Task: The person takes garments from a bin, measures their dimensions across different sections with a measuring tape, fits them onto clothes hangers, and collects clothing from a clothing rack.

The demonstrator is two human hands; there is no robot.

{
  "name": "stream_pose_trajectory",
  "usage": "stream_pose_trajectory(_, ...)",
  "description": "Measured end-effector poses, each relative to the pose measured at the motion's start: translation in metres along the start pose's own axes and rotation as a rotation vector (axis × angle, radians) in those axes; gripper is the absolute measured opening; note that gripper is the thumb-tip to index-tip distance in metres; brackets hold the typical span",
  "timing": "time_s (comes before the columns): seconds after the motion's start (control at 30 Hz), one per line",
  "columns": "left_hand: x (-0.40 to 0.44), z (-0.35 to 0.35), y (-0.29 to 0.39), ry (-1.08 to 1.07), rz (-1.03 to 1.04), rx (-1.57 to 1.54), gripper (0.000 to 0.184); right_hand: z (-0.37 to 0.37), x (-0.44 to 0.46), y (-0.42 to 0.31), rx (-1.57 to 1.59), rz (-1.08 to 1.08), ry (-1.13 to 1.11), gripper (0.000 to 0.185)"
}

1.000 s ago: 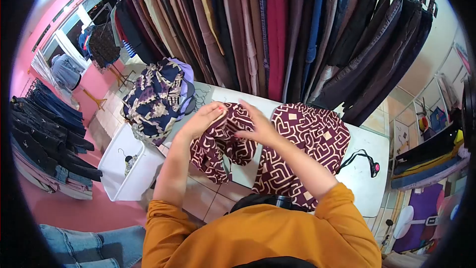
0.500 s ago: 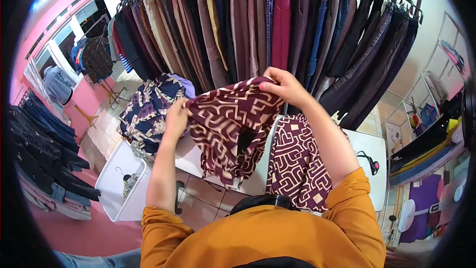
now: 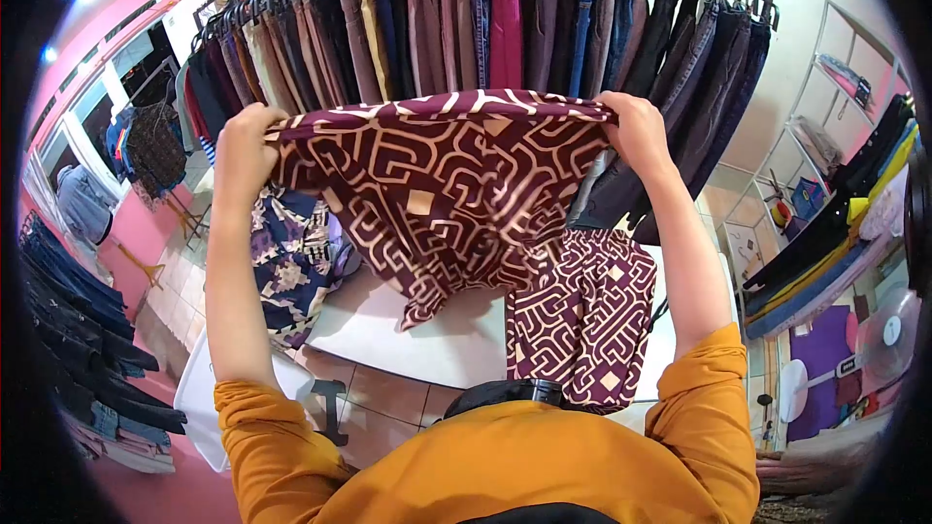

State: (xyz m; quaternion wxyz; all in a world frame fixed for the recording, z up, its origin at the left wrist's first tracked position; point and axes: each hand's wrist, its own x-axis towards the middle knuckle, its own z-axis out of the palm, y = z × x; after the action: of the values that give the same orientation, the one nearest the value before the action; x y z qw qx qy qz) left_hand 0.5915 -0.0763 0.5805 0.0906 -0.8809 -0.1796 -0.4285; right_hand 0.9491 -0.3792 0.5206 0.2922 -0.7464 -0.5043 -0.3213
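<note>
A maroon garment with a cream geometric print (image 3: pixel 427 175) is held up and stretched wide above the table. My left hand (image 3: pixel 249 146) is closed on one top corner and my right hand (image 3: pixel 636 131) on the other. Its lower part hangs loose, slightly blurred, so I cannot tell what kind of garment it is. Below my right forearm, a second maroon-and-cream garment (image 3: pixel 582 330) lies flat on the white table (image 3: pixel 427 340). A navy, purple and cream patterned garment (image 3: pixel 286 272) lies at the table's left, partly behind my left forearm.
Behind the table stands a rack of hanging trousers (image 3: pixel 505 29). Dark jeans (image 3: pixel 83 330) hang at the far left. At the lower left is a white plastic bin (image 3: pixel 209 408). Shelving (image 3: pixel 815 126), more hanging clothes (image 3: pixel 835 262) and a fan (image 3: pixel 888 330) are on the right.
My hands have moved apart and upward, spreading the maroon garment from a bunched shape into a wide one. My view has shifted slightly.
</note>
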Motion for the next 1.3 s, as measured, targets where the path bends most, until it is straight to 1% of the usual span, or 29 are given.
stream_pose_trajectory(0.1, 0.001, -0.004, -0.005, 0.092, -0.023, -0.028, 0.028, -0.001, -0.001, 0.021, -0.008, -0.002, 0.093, 0.020)
stream_pose_trajectory(0.2, -0.002, 0.002, -0.034, 0.182, -0.045, -0.029, 0.033, 0.002, 0.000, 0.038, 0.113, 0.145, 0.183, 0.017)
stream_pose_trajectory(0.23, -0.003, 0.007, -0.045, 0.127, -0.240, -0.418, 0.034, 0.001, -0.001, 0.039, 0.107, 0.144, 0.183, 0.017)
stream_pose_trajectory(0.27, -0.003, 0.016, -0.053, 0.062, -0.434, -0.808, 0.036, 0.000, -0.001, 0.040, 0.339, 0.296, 0.141, 0.015)
stream_pose_trajectory(0.3, -0.006, 0.023, -0.050, 0.085, -0.425, -1.133, 0.041, 0.001, -0.003, 0.041, 0.574, 0.449, 0.096, 0.012)
stream_pose_trajectory(0.33, -0.008, 0.028, -0.047, 0.080, -0.426, -1.134, 0.041, 0.007, -0.005, 0.049, 0.573, 0.453, 0.095, 0.012)
stream_pose_trajectory(0.4, -0.011, 0.034, -0.040, 0.077, -0.533, -1.063, 0.043, 0.024, -0.010, 0.063, 0.539, 0.481, -0.106, 0.016)
stream_pose_trajectory(0.43, -0.007, 0.025, -0.013, -0.074, -0.664, -0.833, 0.042, 0.015, -0.015, 0.042, 0.411, 0.492, -0.269, 0.033)
stream_pose_trajectory(0.47, -0.006, 0.045, -0.004, -0.071, -0.424, -0.700, 0.041, 0.030, -0.021, 0.042, 0.332, 0.351, -0.320, 0.055)
stream_pose_trajectory(0.5, -0.003, 0.041, 0.032, -0.138, -0.288, -0.608, 0.037, 0.039, -0.020, 0.012, 0.508, 0.238, -0.277, 0.069)
stream_pose_trajectory(0.53, 0.002, 0.043, 0.067, -0.278, -0.254, -0.710, 0.033, 0.043, -0.017, -0.022, 0.746, 0.187, -0.353, 0.078)
stream_pose_trajectory(0.57, 0.006, 0.067, 0.077, -0.336, -0.132, -0.675, 0.026, 0.052, -0.020, -0.055, 0.751, 0.050, -0.396, 0.080)
stream_pose_trajectory(0.6, 0.010, 0.063, 0.113, -0.386, -0.114, -0.877, 0.019, 0.061, -0.024, -0.085, 0.752, -0.088, -0.435, 0.081)
stream_pose_trajectory(0.67, 0.017, 0.087, 0.128, -0.340, 0.038, -0.606, 0.015, 0.110, -0.038, -0.111, 1.209, 0.023, -0.471, 0.066)
stream_pose_trajectory(0.7, 0.021, 0.080, 0.132, -0.545, -0.076, -0.640, 0.020, 0.086, -0.024, -0.107, 0.934, 0.184, -0.799, 0.042)
stream_pose_trajectory(0.73, 0.023, 0.073, 0.135, -0.748, -0.193, -0.668, 0.025, 0.092, -0.023, -0.097, 0.918, 0.246, -0.703, 0.021)
stream_pose_trajectory(0.8, 0.008, 0.095, 0.116, -0.968, -0.065, -0.581, 0.032, 0.078, -0.021, -0.070, 1.109, 0.255, -0.483, 0.015)
stream_pose_trajectory(0.83, -0.011, 0.120, 0.105, -0.929, 0.162, -0.655, 0.031, 0.069, -0.021, -0.063, 1.200, 0.231, -0.371, 0.011)
stream_pose_trajectory(0.87, -0.026, 0.149, 0.095, -1.115, 0.158, -0.499, 0.034, 0.054, -0.019, -0.058, 1.361, 0.338, -0.481, 0.012)
stream_pose_trajectory(0.93, -0.048, 0.169, 0.088, -1.220, -0.050, -0.590, 0.037, 0.040, -0.020, -0.041, 1.337, 0.514, -0.408, 0.013)
stream_pose_trajectory(1.0, -0.054, 0.175, 0.079, -0.925, -0.141, -1.181, 0.038, 0.040, -0.027, -0.022, 1.382, 0.602, -0.252, 0.013)
stream_pose_trajectory(1.03, -0.048, 0.173, 0.076, -0.868, -0.381, -1.263, 0.037, 0.038, -0.031, -0.016, 1.302, 0.587, -0.295, 0.014)
stream_pose_trajectory(1.07, -0.041, 0.171, 0.071, -0.794, -0.468, -1.434, 0.037, 0.037, -0.035, -0.011, 1.223, 0.570, -0.340, 0.017)
stream_pose_trajectory(1.1, -0.029, 0.162, 0.077, -0.744, -0.580, -1.580, 0.036, 0.042, -0.041, -0.003, 0.902, 0.376, -0.404, 0.032)
stream_pose_trajectory(1.13, -0.018, 0.154, 0.083, -0.691, -0.694, -1.722, 0.036, 0.042, -0.044, -0.013, 0.796, 0.234, -0.449, 0.041)
stream_pose_trajectory(1.2, -0.001, 0.138, 0.095, -0.615, -0.511, -1.571, 0.033, 0.026, -0.042, -0.027, 0.363, 0.116, -0.691, 0.041)
stream_pose_trajectory(1.23, 0.005, 0.123, 0.102, -0.514, -0.014, -1.099, 0.033, 0.033, -0.043, -0.020, 0.252, 0.147, -0.644, 0.038)
stream_pose_trajectory(1.27, 0.007, 0.120, 0.096, -0.769, -0.018, -0.965, 0.037, 0.036, -0.043, -0.012, 0.329, 0.078, -0.523, 0.029)
stream_pose_trajectory(1.3, 0.014, 0.121, 0.099, -0.909, 0.053, -0.428, 0.038, 0.035, -0.040, -0.006, 0.433, 0.133, -0.438, 0.022)
